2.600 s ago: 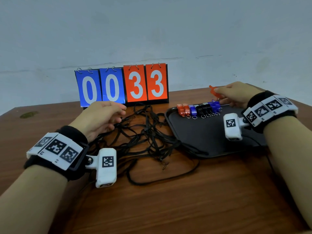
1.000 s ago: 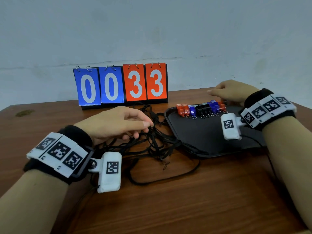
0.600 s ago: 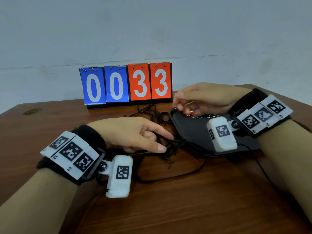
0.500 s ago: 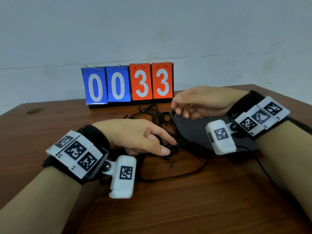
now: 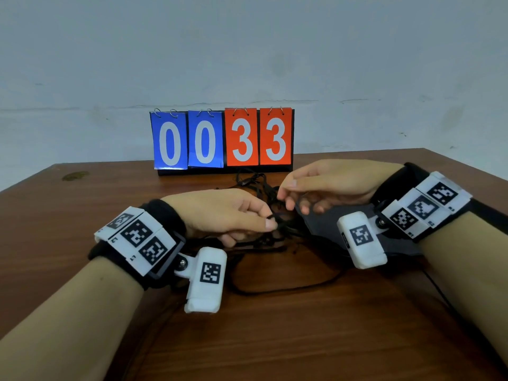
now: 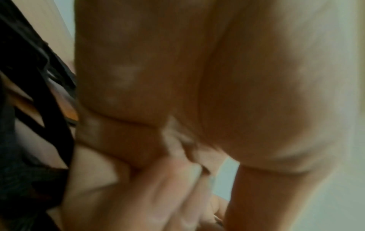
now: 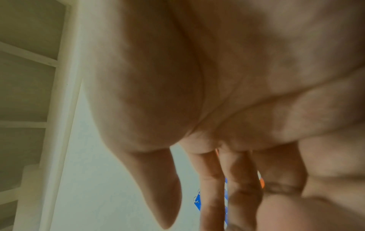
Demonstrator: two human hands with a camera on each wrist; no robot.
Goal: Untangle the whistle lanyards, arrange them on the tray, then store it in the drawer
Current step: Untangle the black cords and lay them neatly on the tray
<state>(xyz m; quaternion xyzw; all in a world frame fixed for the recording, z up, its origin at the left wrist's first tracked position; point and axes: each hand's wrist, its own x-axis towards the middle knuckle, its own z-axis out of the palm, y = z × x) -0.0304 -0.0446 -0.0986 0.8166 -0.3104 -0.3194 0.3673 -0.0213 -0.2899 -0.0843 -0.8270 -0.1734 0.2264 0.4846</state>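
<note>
- Under both my arms I see the brown wooden table (image 5: 275, 339), and it fills most of the head view.
- At the back of the table stands the score board (image 5: 222, 138). It has two blue cards and two red cards that read 0033.
- On the right side lies the black tray (image 5: 324, 224). My right arm and hand hide most of it, so I cannot see the whistles from here.
- Between my two hands sits the black pile of tangled lanyards (image 5: 264, 237). One long loop of cord runs out toward me over the wood, and some cords lie across the near left edge of the tray.
- My left hand (image 5: 220, 213) is low over the pile. Its thumb and first finger pinch a black cord at the tips. The left wrist view is blurry, but I can see dark cords beside the palm.
- My right hand (image 5: 324, 182) hangs over the left end of the tray, just beside my left hand. Its fingers are bent down among the cords, but I cannot tell if they hold one.
- In the right wrist view I see bits of blue and orange between the fingers (image 7: 209, 179), too small to name.
</note>
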